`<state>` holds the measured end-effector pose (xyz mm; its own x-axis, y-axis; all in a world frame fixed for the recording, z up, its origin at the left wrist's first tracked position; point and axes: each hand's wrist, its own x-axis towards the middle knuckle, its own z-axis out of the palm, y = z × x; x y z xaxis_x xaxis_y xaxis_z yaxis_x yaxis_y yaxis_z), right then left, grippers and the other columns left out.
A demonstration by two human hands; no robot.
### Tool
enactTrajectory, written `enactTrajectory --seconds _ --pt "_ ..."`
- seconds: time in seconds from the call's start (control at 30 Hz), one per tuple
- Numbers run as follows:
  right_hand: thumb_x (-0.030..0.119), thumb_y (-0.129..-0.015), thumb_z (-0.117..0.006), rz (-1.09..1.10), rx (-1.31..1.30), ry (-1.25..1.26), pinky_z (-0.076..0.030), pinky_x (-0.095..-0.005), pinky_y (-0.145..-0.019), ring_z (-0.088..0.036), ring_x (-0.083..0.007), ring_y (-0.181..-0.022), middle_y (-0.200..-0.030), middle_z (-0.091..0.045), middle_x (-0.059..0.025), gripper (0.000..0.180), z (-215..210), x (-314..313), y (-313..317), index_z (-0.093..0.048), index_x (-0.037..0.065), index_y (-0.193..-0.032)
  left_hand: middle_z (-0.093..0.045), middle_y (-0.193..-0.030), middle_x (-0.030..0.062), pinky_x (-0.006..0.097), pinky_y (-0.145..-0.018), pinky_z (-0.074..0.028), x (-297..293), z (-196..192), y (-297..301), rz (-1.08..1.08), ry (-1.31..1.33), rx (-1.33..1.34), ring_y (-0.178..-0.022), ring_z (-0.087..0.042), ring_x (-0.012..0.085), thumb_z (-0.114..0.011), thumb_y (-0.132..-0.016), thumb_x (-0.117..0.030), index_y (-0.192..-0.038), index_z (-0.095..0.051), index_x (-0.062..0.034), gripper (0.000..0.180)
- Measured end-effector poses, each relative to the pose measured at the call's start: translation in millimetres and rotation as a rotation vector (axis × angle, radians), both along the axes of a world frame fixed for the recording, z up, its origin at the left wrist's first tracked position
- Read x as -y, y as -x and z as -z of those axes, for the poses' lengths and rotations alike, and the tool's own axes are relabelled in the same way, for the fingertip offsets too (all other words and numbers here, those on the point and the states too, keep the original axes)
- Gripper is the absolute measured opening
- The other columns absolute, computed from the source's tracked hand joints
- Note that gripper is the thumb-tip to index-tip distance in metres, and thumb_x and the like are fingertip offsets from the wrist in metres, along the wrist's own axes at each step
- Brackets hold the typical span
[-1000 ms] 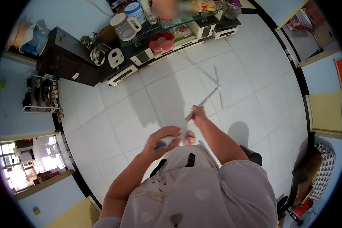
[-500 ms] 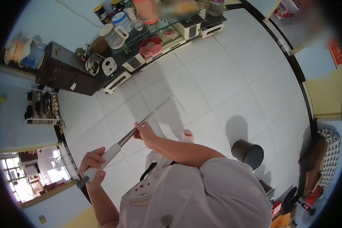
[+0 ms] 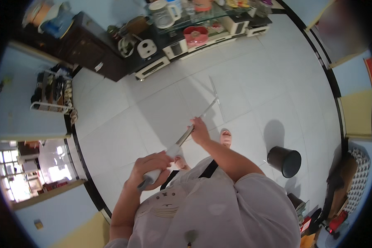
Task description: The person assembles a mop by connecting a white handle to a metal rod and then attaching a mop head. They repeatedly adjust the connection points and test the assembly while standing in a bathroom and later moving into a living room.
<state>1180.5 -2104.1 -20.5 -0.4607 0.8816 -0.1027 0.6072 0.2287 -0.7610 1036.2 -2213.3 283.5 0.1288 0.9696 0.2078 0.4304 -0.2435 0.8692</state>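
A long-handled floor squeegee (image 3: 184, 137) slants across the view, with a silvery pole and a white grip sleeve (image 3: 153, 177) at its near end. My left hand (image 3: 149, 166) is closed round that white sleeve, close to my body. Farther down the pole, my right hand (image 3: 200, 132) wraps round the metal shaft. The thin pale bar head (image 3: 215, 96) lies on the white tiled floor (image 3: 165, 103), slightly blurred and hard to tell from the tiles. My feet in pink slippers (image 3: 225, 138) stand just behind it.
A low cabinet (image 3: 153, 69) with jars, a white pitcher (image 3: 163, 14) and a red bowl (image 3: 195, 36) runs along the far wall. A dark round bin (image 3: 284, 162) stands to my right. Left are a brown cabinet (image 3: 93, 51) and a shoe rack (image 3: 51, 91).
Both hands and the squeegee have swung to the right, still gripped. The pole's far end has moved right across the floor, and my view has shifted left and down.
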Motion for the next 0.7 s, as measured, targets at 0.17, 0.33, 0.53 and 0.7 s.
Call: enactTrajectory --seconds 0.17,0.33,0.53,0.7 --pt "0.025 -0.087 -0.054 -0.107 -0.206 0.027 -0.033 -0.0456 -0.099 -0.034 -0.0422 -0.121 -0.123 -0.043 -0.0243 0.037 -23 115 127 -0.046 -0.003 -0.110 -0.064 -0.075 0.0089 0.038 -0.079 -0.052 107 -36 87 -0.135 0.061 -0.113 -0.078 -0.066 0.0243 -0.063 -0.064 0.002 -0.069 -0.056 -0.0043 0.011" --pt "0.022 -0.085 -0.057 -0.254 -0.270 0.135 -0.041 -0.0413 -0.091 -0.039 -0.0334 -0.117 -0.113 -0.048 -0.0139 0.026 -50 169 205 -0.049 0.004 -0.102 -0.063 -0.072 0.0077 0.036 -0.077 -0.052 164 -60 132 -0.251 0.110 -0.185 -0.076 -0.067 0.0240 -0.064 -0.064 -0.002 -0.068 -0.056 -0.0056 0.009" --pt "0.014 -0.079 -0.061 -0.205 -0.233 0.105 -0.045 -0.0391 -0.084 -0.043 -0.0289 -0.110 -0.105 -0.050 -0.0095 0.021 -94 171 182 -0.052 0.008 -0.096 -0.063 -0.071 0.0099 0.037 -0.076 -0.053 164 -78 146 -0.171 -0.042 -0.108 -0.074 -0.067 0.0254 -0.066 -0.063 -0.004 -0.068 -0.057 -0.0043 0.010" --pt "0.008 -0.075 -0.061 0.061 -0.248 0.030 -0.044 -0.0409 -0.084 -0.044 -0.0291 -0.110 -0.103 -0.051 -0.0104 0.019 -84 142 67 -0.054 0.009 -0.092 -0.064 -0.079 0.0131 0.039 -0.082 -0.051 115 -44 109 0.089 -0.024 0.078 -0.082 -0.065 0.0279 -0.064 -0.066 -0.001 -0.071 -0.058 -0.0015 0.008"
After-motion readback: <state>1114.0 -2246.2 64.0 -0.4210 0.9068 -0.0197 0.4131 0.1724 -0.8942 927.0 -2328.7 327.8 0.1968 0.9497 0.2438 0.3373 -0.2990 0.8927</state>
